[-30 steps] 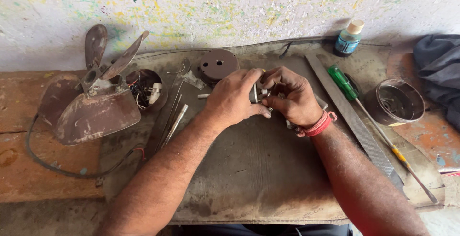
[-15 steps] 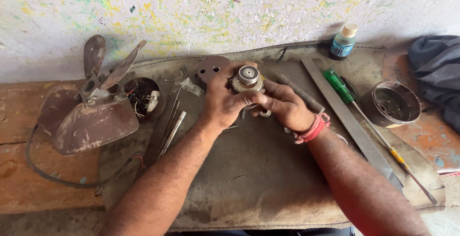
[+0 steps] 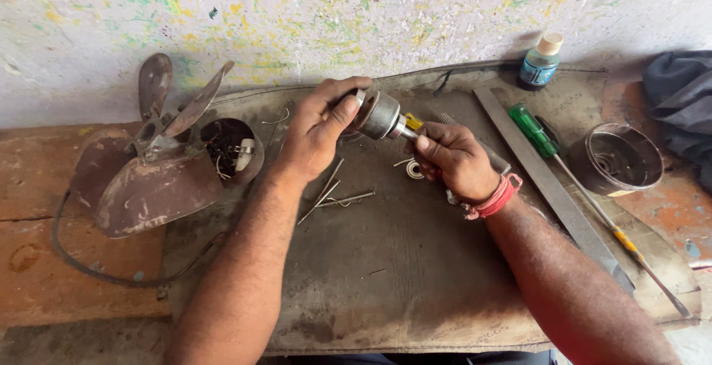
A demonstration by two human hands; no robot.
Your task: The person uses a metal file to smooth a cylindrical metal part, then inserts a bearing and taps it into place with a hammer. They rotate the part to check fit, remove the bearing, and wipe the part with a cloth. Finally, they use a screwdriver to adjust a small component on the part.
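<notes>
My left hand (image 3: 319,129) grips a round grey metal rotor part (image 3: 377,115), held tilted above a dark mat (image 3: 386,276). My right hand (image 3: 451,159), with a red thread band at the wrist, is closed around a tool with a yellow handle (image 3: 413,122) whose tip meets the part's shaft. A small ring-shaped washer (image 3: 412,170) lies on the mat just below the hands. Several thin metal rods (image 3: 334,196) lie under my left wrist.
A rusty fan blade assembly (image 3: 152,168) with a cable lies at the left, next to a dark cup of small parts (image 3: 231,150). A long flat file (image 3: 552,187), a green-handled screwdriver (image 3: 534,129), a round metal housing (image 3: 614,159) and a small blue bottle (image 3: 539,64) are at the right.
Both hands have lifted the metal part off the mat and tilted it sideways. My right hand shifted from the part's body to a tool at its shaft. The camera moved closer.
</notes>
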